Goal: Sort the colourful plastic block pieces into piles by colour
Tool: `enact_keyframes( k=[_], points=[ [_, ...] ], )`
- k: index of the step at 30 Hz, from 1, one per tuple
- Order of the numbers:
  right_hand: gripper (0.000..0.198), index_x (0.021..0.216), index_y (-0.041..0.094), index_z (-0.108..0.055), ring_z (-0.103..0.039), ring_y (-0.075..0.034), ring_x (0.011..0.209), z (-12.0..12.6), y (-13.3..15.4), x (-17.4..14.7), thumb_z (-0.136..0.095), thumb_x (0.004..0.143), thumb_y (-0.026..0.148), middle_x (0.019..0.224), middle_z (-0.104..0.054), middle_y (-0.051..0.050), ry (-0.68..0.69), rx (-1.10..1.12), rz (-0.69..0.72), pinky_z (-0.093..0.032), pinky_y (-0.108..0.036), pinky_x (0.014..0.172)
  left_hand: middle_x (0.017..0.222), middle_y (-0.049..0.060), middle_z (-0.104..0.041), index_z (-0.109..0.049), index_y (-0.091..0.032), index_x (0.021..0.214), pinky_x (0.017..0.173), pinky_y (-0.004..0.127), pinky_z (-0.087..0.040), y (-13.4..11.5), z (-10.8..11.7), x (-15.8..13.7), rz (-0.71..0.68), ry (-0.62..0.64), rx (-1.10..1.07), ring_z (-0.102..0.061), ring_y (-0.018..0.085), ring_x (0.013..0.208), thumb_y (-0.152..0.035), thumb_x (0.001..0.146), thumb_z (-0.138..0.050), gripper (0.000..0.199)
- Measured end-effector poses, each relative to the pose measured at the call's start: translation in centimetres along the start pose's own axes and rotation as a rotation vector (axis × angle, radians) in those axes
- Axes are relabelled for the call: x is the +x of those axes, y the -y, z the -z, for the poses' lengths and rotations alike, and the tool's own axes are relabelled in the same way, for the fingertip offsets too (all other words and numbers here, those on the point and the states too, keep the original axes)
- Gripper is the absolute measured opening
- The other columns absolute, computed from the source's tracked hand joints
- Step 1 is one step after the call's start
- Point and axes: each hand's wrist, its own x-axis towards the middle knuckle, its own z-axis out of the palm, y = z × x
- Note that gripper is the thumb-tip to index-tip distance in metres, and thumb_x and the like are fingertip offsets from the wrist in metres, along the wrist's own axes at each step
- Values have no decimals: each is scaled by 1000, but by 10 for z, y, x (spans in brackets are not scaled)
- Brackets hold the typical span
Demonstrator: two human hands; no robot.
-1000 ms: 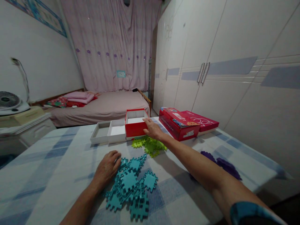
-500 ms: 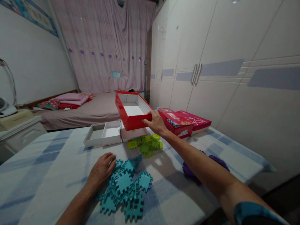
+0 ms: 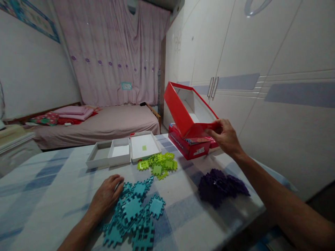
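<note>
The table [image 3: 60, 195] is viewed from head height, forward and downward across its top. The left hand [image 3: 107, 191] and right hand [image 3: 226, 137] are seen from close by, while the bed [image 3: 117, 118] and curtain [image 3: 112, 45] are taken in farther off, ahead, and the wardrobe [image 3: 293, 139] along the right side.

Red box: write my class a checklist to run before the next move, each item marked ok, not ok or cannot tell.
Red box held: ok, the right hand grips its edge.
Red box level: not ok, it is tilted.
Red box clear of the printed box: cannot tell, they overlap in view.
Purple pieces separate from the lime pieces: ok, tablecloth shows between them.
Left hand off the teal pieces: cannot tell, it rests at their edge.
</note>
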Motion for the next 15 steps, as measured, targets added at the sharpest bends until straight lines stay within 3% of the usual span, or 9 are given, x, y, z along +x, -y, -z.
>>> enact_keyframes(
  k=[3,5,8,10,15],
  points=[
    [35,90,21,-58,-57,-16,71,26,-15,-9,-71,73,49,86,-56,-3,-47,-23,-55,-51,-34,65,109,11,-68,-70,-19,96,97,44,-49,0,1,2,11,-14,-45,-63,26,104,-47,85,-42,41],
    [35,88,22,-58,-57,-17,70,37,-15,-18,-72,71,50,85,-57,-3,-34,9,-84,-51,-34,65,110,11,-67,-69,-20,96,99,45,-47,-4,7,4,20,-100,-77,-62,27,106,-50,85,-42,42],
    [33,88,23,-57,-58,-16,69,39,4,-32,-72,72,48,84,-57,-2,46,132,-100,-51,-32,62,118,12,-64,-66,-19,104,107,49,-40,-22,25,6,24,-285,-138,-56,29,116,-53,85,-41,46],
    [29,90,22,-55,-56,-15,68,30,26,-44,-70,76,43,83,-56,-1,131,206,-83,-50,-29,60,126,10,-60,-63,-21,113,110,49,-36,-39,37,5,41,-321,-254,-52,29,122,-55,86,-43,48],
    [21,90,21,-54,-52,-13,74,-19,81,-79,-69,77,26,92,-53,-1,352,205,108,-47,-27,66,134,7,-59,-52,-26,131,101,45,-47,-72,35,-3,232,-33,-887,-58,30,117,-62,77,-57,66]
  ],
)
